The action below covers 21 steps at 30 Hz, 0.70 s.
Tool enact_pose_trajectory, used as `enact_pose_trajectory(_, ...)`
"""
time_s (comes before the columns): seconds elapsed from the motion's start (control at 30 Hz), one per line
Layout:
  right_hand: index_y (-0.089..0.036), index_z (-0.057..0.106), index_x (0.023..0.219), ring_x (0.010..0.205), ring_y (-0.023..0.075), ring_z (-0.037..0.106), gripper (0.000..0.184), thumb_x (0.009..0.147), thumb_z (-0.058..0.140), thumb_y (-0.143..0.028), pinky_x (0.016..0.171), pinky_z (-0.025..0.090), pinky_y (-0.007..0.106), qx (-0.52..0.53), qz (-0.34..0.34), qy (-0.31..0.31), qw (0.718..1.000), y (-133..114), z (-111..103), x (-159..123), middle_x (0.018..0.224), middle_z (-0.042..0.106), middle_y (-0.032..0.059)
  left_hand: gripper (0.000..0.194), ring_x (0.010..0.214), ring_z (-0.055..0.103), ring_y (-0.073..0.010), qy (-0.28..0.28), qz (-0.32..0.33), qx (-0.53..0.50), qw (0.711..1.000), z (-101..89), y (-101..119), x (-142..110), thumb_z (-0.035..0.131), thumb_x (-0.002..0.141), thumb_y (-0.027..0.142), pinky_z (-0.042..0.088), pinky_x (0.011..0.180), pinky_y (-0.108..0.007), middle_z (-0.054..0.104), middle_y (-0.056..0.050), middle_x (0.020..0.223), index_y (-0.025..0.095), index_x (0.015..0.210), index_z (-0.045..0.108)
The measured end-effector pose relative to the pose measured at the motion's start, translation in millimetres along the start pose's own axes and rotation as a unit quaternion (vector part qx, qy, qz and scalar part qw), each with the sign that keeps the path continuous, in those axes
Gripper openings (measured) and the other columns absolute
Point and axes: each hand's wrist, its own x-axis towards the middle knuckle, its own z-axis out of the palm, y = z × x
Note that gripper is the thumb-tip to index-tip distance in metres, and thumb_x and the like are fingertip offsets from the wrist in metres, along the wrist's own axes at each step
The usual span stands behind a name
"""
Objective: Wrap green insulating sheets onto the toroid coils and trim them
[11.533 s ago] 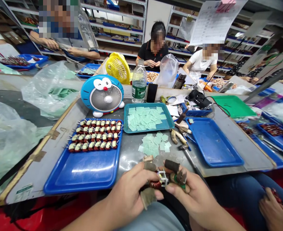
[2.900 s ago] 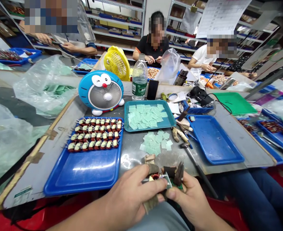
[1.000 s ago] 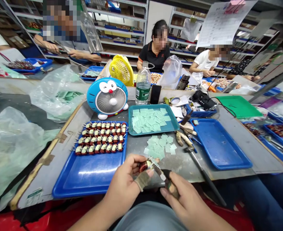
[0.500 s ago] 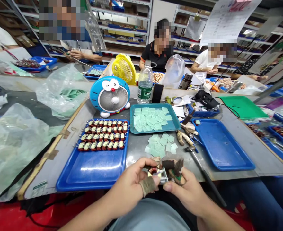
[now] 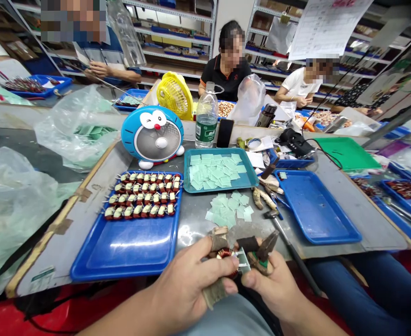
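My left hand (image 5: 191, 275), with cloth tape around some fingers, is closed on a copper-wound ring coil (image 5: 225, 253). At the coil's right side is a small pale square plate (image 5: 243, 261) with thin pins or wires, near both thumbs. Dark pointed pliers (image 5: 268, 244) with a bit of green near the grip are held in my right hand (image 5: 278, 287), jaws pointing up and away. The right hand's fingers are wrapped in dark tape, and its thumb lies close to the plate. Just beyond my hands lies a loose pile of pale green squares (image 5: 228, 210).
On the left, a blue tray (image 5: 128, 245) carries rows of finished-looking coils (image 5: 142, 193). A teal tray (image 5: 252, 179) holds more green squares. A hammer (image 5: 292, 247) and another blue tray (image 5: 317, 210) lie right. A cartoon fan (image 5: 152, 135) and bottle (image 5: 206, 121) stand behind; co-workers sit opposite.
My left fingers have shifted over the coil, with the thumb now reaching across to the plate. The pliers' jaws have tilted to the right. The whole view has shifted slightly.
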Motion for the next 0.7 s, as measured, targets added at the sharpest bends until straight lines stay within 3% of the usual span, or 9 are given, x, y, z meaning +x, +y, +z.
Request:
enact_pose_trajectory(0.23,-0.026,0.066,0.12,0.11,0.0249,0.071,0.045,0.079,0.085,-0.034,0.097,0.055,0.035,-0.016,0.045,-0.008,0.999,-4,4,2,0.117,0.076,0.0058,0.024,0.083,0.065,-0.0191,-0.008,-0.004,0.013,1.0,-4.6,3,-1,0.066,0.093,0.026,0.054,0.073,-0.026,0.066,-0.011,0.1,0.022,0.117,0.069)
enact_pose_trajectory(0.37,-0.027,0.063,0.122,0.108,0.0222,0.071,0.044,0.082,0.082,-0.032,0.096,0.055,0.033,-0.031,0.033,0.007,0.999,-6,10,5,0.118,0.075,0.0052,0.021,0.086,0.065,-0.0205,-0.011,-0.02,0.029,0.999,-7.5,2,-7,0.064,0.094,0.027,0.054,0.076,-0.028,0.067,-0.01,0.1,0.024,0.114,0.07)
enact_pose_trajectory(0.53,-0.023,0.066,0.119,0.108,0.0238,0.07,0.046,0.079,0.085,-0.034,0.096,0.053,0.034,-0.033,0.068,-0.056,0.996,-10,16,11,0.117,0.074,0.0067,0.023,0.08,0.065,-0.0205,-0.018,-0.019,0.037,0.999,-12.4,2,-13,0.064,0.094,0.03,0.054,0.071,-0.028,0.066,-0.012,0.095,0.02,0.113,0.072)
enact_pose_trajectory(0.7,-0.023,0.065,0.116,0.102,0.023,0.07,0.038,0.083,0.082,-0.032,0.09,0.056,0.035,-0.06,0.044,-0.005,0.997,-10,26,13,0.112,0.076,0.0073,0.019,0.087,0.066,-0.0211,0.012,-0.033,0.018,0.999,-17.3,4,-18,0.063,0.094,0.026,0.054,0.077,-0.029,0.068,-0.012,0.1,0.02,0.112,0.07)
